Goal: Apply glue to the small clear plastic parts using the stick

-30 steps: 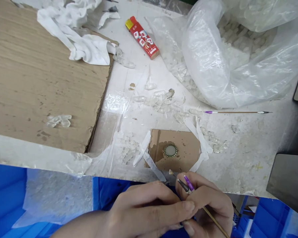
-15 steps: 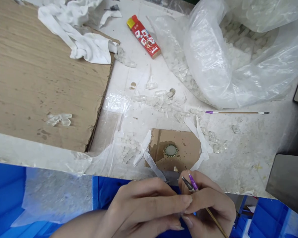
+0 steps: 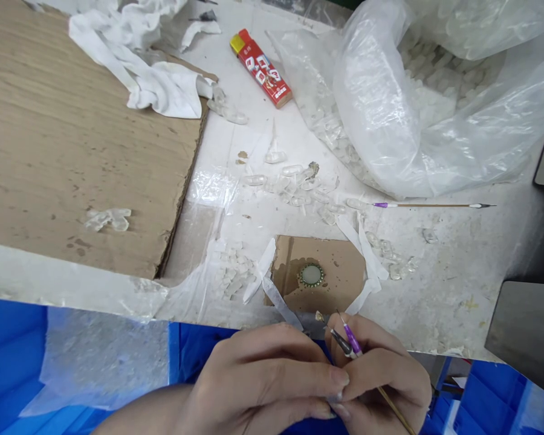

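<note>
My left hand (image 3: 272,374) is at the bottom centre, its fingers closed against my right hand (image 3: 385,368). A small translucent piece (image 3: 334,398) shows between their fingertips, mostly hidden. Two thin tools with fine tips poke up through my right hand: one has a purple collar (image 3: 352,338), the other a dark collar (image 3: 341,342). A brown shaft (image 3: 395,411) emerges below that hand. By the dark tool's tip is a tiny tan lump (image 3: 319,316). Just beyond lies a taped cardboard piece (image 3: 344,260) bearing a round, green-rimmed disc (image 3: 312,275).
Clear capsule-shaped pieces (image 3: 294,187) and small pale chips (image 3: 236,272) lie scattered. A similar thin tool (image 3: 430,205) rests right of them. Behind are a red lighter (image 3: 263,69) and a plastic bag (image 3: 376,90) of translucent pieces. White cloth (image 3: 163,84) lies on large cardboard (image 3: 72,151).
The dark-collared tool's tip and the tan lump have shifted slightly down and left. My fingertips have moved a little, and the translucent piece now shows between them.
</note>
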Motion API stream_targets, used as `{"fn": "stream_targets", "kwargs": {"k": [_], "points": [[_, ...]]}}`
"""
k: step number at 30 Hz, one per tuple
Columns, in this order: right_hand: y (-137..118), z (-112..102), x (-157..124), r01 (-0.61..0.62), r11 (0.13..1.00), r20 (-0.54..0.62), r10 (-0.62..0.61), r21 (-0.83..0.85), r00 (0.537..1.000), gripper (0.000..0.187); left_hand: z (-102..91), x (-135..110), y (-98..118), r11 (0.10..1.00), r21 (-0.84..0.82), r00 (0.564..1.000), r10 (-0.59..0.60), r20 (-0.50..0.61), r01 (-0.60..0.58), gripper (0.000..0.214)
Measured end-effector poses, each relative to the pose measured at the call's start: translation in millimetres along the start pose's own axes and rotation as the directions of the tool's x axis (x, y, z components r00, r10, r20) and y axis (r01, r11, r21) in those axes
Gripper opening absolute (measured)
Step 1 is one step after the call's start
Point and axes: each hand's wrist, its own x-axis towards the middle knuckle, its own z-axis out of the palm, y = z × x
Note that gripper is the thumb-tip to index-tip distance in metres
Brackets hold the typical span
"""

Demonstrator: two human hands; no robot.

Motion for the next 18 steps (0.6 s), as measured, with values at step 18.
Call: {"fn": "stream_targets", "kwargs": {"k": [18], "points": [[1, 11, -2, -0.051, 0.993, -0.054, 0.057, 0.109, 0.997, 0.013, 10.3, 0, -1, 0.989, -0.148, 0.997, 0.004, -0.073, -0.015, 0.016]]}}
